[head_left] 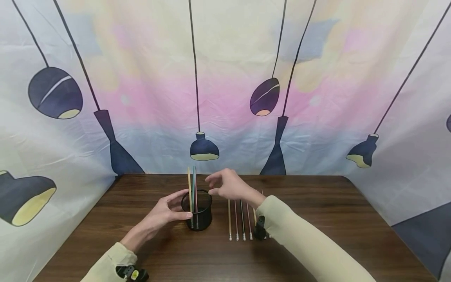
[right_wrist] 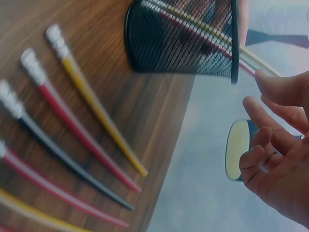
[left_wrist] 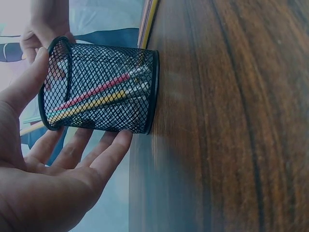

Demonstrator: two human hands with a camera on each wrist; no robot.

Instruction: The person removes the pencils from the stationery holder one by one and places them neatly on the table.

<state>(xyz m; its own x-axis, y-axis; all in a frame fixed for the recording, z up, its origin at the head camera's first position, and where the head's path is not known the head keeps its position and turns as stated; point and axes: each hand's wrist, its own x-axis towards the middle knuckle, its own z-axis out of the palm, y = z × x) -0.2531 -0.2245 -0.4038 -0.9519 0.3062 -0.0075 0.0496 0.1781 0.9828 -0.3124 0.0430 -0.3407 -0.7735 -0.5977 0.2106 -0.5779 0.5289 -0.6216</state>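
Observation:
A black mesh pencil cup [head_left: 205, 220] stands upright on the table. My left hand [head_left: 161, 214] holds it from the left, the thumb at the near side of the rim and the other fingers round the far side. Inside lean a yellow pencil [head_left: 189, 184], a teal pencil [head_left: 193, 178] and a red pencil [right_wrist: 188, 34], eraser ends down. Just right of the rim, my right hand [head_left: 234, 186] hovers with fingers loosely bent and nothing between them. Below it lies a row of several pencils, among them a black pencil [right_wrist: 63, 154] and a yellow pencil [right_wrist: 96, 108]; my right forearm hides part of the row.
The dark wood-grain table [head_left: 169, 254] reaches back to a hanging cloth [head_left: 232, 78] printed with lamps. Erasers of the lying pencils face the near edge. A black wrist strap [head_left: 260, 228] sits by the right sleeve, over the row's right end.

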